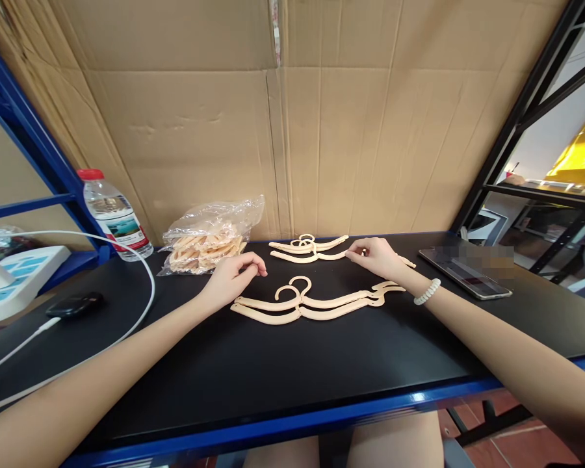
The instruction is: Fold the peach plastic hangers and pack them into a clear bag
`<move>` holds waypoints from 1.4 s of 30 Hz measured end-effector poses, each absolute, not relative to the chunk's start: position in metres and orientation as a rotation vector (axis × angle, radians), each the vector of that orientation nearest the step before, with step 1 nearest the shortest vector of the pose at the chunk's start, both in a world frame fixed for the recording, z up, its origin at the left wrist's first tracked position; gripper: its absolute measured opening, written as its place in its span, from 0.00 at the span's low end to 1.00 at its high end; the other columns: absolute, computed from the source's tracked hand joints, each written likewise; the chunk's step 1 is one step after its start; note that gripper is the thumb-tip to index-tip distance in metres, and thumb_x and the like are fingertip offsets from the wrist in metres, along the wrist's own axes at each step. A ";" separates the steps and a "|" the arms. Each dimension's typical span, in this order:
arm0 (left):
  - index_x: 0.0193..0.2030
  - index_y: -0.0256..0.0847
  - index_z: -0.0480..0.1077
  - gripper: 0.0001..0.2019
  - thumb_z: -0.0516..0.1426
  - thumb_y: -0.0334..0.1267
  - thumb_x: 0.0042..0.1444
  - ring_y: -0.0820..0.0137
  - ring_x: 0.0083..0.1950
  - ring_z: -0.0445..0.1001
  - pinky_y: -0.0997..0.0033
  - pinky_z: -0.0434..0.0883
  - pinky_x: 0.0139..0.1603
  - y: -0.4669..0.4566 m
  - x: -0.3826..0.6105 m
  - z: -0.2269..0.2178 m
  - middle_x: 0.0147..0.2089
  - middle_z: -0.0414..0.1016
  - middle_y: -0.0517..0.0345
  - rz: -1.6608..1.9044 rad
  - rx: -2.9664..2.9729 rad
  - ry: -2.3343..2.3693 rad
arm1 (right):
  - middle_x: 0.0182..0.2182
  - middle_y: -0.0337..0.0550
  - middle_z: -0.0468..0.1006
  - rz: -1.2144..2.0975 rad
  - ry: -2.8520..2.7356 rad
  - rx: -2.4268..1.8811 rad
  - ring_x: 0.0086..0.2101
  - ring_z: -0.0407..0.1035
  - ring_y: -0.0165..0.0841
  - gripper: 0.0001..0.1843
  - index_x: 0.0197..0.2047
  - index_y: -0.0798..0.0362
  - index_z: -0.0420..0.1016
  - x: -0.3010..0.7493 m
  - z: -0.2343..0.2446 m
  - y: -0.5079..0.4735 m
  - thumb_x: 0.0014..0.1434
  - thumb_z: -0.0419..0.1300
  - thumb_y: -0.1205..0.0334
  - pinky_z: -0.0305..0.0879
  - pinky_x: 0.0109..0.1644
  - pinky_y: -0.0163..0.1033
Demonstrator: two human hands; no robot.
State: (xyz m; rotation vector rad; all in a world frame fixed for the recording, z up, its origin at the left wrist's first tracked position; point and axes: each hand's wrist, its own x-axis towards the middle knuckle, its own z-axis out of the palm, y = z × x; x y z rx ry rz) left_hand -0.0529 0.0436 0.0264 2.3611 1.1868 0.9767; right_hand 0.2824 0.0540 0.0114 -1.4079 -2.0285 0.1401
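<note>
A cream plastic folding hanger (273,319) with two hooks lies in the middle of the black table, its arms spread. At its right end is a smaller curved cream piece (376,296). Behind it lies a second hanger (302,259) of the same kind. My right hand (379,259) pinches the right end of this rear hanger; more cream pieces (405,261) are partly hidden behind the hand. Above the left end of the front hanger, my left hand (236,276) is loosely curled, thumb and fingers apart, with nothing in it.
Left of the hangers, a clear plastic bag (205,240) holds several cream pieces against the cardboard wall (341,143). A water bottle (117,218), black mouse-like device (75,304), white cable (153,286) and power strip (24,279) are further left. A phone (463,272) lies at right.
</note>
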 end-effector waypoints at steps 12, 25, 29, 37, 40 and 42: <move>0.34 0.42 0.72 0.11 0.51 0.42 0.57 0.63 0.40 0.78 0.61 0.74 0.44 0.050 -0.054 0.019 0.36 0.80 0.55 0.990 2.340 1.162 | 0.27 0.41 0.80 0.105 -2.020 -1.476 0.27 0.70 0.33 0.12 0.33 0.53 0.80 0.292 0.013 0.059 0.53 0.54 0.65 0.62 0.33 0.37; 0.37 0.42 0.72 0.10 0.53 0.44 0.58 0.63 0.41 0.79 0.62 0.74 0.44 0.049 -0.055 0.017 0.38 0.80 0.54 0.988 2.316 1.179 | 0.30 0.42 0.82 0.091 -1.984 -1.490 0.32 0.75 0.36 0.11 0.30 0.52 0.80 0.297 0.015 0.059 0.52 0.55 0.63 0.66 0.37 0.37; 0.37 0.42 0.72 0.11 0.53 0.45 0.58 0.63 0.41 0.79 0.62 0.74 0.44 0.050 -0.055 0.016 0.38 0.80 0.54 0.987 2.314 1.178 | 0.23 0.42 0.80 0.087 -1.953 -1.515 0.26 0.73 0.35 0.12 0.24 0.52 0.77 0.299 0.016 0.059 0.52 0.58 0.56 0.65 0.32 0.38; 0.38 0.42 0.72 0.11 0.53 0.45 0.58 0.63 0.41 0.78 0.62 0.74 0.45 0.053 -0.057 0.014 0.39 0.80 0.53 0.966 2.319 1.172 | 0.21 0.40 0.77 0.096 -1.909 -1.575 0.20 0.67 0.30 0.16 0.28 0.54 0.78 0.306 0.017 0.061 0.56 0.54 0.54 0.61 0.28 0.36; 0.39 0.42 0.71 0.11 0.53 0.45 0.58 0.63 0.42 0.78 0.62 0.74 0.46 0.054 -0.058 0.013 0.40 0.80 0.53 0.947 2.323 1.171 | 0.24 0.41 0.80 0.081 -1.908 -1.600 0.24 0.70 0.32 0.15 0.30 0.54 0.79 0.309 0.015 0.065 0.56 0.54 0.56 0.62 0.31 0.36; 0.40 0.42 0.71 0.11 0.53 0.45 0.58 0.64 0.43 0.78 0.62 0.74 0.46 0.056 -0.058 0.012 0.41 0.80 0.53 0.930 2.328 1.170 | 0.26 0.41 0.81 0.076 -1.915 -1.619 0.26 0.72 0.32 0.14 0.33 0.54 0.80 0.311 0.014 0.068 0.56 0.54 0.58 0.63 0.34 0.36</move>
